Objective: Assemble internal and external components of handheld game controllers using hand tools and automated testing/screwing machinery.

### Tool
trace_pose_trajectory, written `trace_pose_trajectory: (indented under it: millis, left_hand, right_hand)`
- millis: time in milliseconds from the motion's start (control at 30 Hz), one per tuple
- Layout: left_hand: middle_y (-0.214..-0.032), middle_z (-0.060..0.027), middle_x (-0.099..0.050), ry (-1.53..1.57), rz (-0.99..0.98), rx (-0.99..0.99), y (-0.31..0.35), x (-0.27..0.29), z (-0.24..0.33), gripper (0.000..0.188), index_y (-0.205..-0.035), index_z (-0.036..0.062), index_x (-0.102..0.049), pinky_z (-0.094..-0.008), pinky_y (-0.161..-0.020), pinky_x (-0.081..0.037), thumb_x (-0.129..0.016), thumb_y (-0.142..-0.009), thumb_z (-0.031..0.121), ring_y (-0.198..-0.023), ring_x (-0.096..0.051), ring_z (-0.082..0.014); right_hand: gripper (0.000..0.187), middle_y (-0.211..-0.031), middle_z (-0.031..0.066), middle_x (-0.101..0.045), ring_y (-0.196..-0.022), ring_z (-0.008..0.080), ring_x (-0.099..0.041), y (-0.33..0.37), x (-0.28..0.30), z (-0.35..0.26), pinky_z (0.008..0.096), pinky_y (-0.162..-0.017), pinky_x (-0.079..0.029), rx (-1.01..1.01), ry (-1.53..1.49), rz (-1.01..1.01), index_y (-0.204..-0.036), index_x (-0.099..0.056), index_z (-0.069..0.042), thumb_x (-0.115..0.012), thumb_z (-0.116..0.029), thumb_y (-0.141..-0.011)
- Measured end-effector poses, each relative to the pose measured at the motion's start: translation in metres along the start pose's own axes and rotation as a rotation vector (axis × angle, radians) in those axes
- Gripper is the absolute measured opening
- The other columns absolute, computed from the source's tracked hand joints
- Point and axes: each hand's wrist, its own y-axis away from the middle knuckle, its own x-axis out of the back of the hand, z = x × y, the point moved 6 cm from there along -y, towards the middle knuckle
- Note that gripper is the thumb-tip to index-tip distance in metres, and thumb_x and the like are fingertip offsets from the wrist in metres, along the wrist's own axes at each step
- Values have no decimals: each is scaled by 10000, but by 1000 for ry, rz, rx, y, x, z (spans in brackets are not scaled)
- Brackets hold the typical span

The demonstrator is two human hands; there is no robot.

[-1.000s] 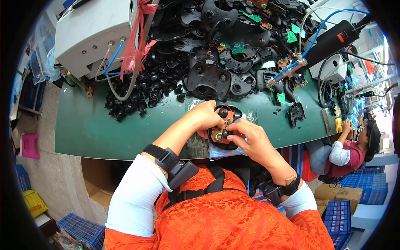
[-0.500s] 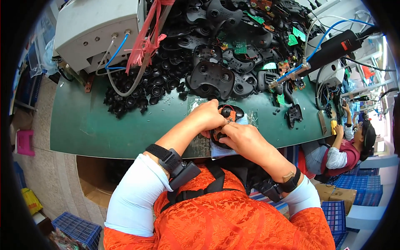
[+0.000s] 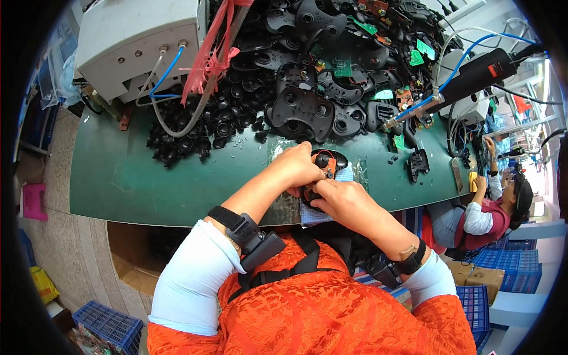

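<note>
An opened black game controller (image 3: 339, 160) with an orange-brown circuit board and a thin red wire lies in front of me, on a light blue checked cloth (image 3: 344, 174). My left hand (image 3: 300, 167) is closed around the controller's left side. Bent over the board, the fingers of my right hand (image 3: 345, 198) are pinched together at the controller's near half. Whatever small part those fingertips may hold is hidden. Beneath the cloth, a clear sheet (image 3: 284, 204) covers part of the green table (image 3: 148, 183).
Black controller shells (image 3: 302, 112) and boards pile up at the back. Small black caps (image 3: 222, 127) heap beside a grey machine (image 3: 139, 47). From the right hangs a black electric screwdriver (image 3: 473, 74). One controller part (image 3: 418, 164) lies apart. Another person (image 3: 485, 207) sits at right.
My right fingers have shifted slightly on the controller, and a little more of the board shows between my hands. My left hand keeps its hold.
</note>
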Motion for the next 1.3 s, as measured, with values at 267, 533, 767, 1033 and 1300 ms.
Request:
trace_pose_trajectory:
  millis: [267, 533, 767, 1033, 1300]
  left_hand:
    - [-867, -201, -676, 1, 26, -30, 2, 2, 0, 501, -1099, -64, -513, -345, -458, -571, -741, -731, 188, -604, -702, -255]
    - [-921, -203, -683, 38, -4, -9, 1, 1, -1, 538, -1090, -56, -525, -350, -478, -574, -762, -676, 192, -692, -713, -271]
    - [-890, -191, -680, 54, 23, -28, 3, 3, -3, 514, -1083, -36, -518, -343, -475, -575, -763, -709, 219, -646, -709, -241]
    - [-924, -192, -677, 53, 14, -24, 3, 3, 0, 503, -1070, -52, -524, -359, -483, -579, -749, -690, 187, -678, -711, -266]
    - [-908, -193, -672, 57, 8, -29, -2, -1, -6, 522, -1106, -51, -509, -351, -461, -573, -764, -728, 204, -642, -705, -240]
  right_hand:
    - [225, -810, 171, -636, -755, 381, -645, -3, -10, 3, 457, -627, -517, -96, 12, 22, -892, -534, -23, -720, -126, -818]
    - [229, -841, 157, -637, -681, 364, -654, 6, -4, 8, 458, -563, -529, -55, 19, 16, -908, -496, -49, -690, -147, -837]
    - [218, -829, 147, -630, -713, 349, -663, 1, -2, 4, 434, -582, -538, -49, -28, 30, -894, -513, -49, -694, -150, -828]
    - [226, -827, 138, -635, -692, 344, -655, -1, 2, -2, 437, -566, -525, -45, 52, -15, -887, -516, -53, -709, -148, -816]
    - [221, -852, 144, -652, -714, 338, -664, 0, 4, 2, 429, -574, -531, -52, 12, -2, -933, -536, -47, -708, -137, -828]
